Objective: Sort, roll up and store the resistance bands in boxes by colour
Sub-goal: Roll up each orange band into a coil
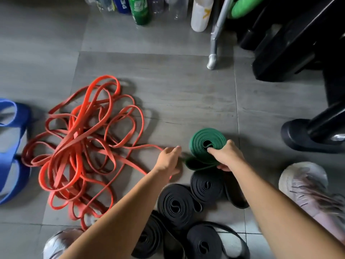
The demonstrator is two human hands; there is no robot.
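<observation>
Head view has the green band (201, 136) wound into a roll on the floor (186, 90), just beyond the black rolls (177, 202). It's clasped by the right grip (228, 156): one fingertip is pressed at the hollow centre and the thumb is tucked under the near edge. The left grip (168, 159) is laid low beside the roll's loose tail, fingers fairly straight. Whether the tail or the nearby end of the red bands (84, 146) is actually pinched can't be told, fwiw.

Handling-wise, flat rubbery strap is what's expected here: light, floppy and springy, so the coil would probably be sprung open if let go. It's best taken across the whole roll, outer wraps squeezed from both sides with the tail trapped under a finger. Lifted by the centre, it could get telescoped out.

Orientation: the roll is set with its spiral face turned up at the camera, so the winding axis is pointed roughly upward, tipped a bit toward the viewer. The coil is slightly oval, stretched left to right, and the unrolled tail is trailed off to the lower left. No boxes can be seen.
</observation>
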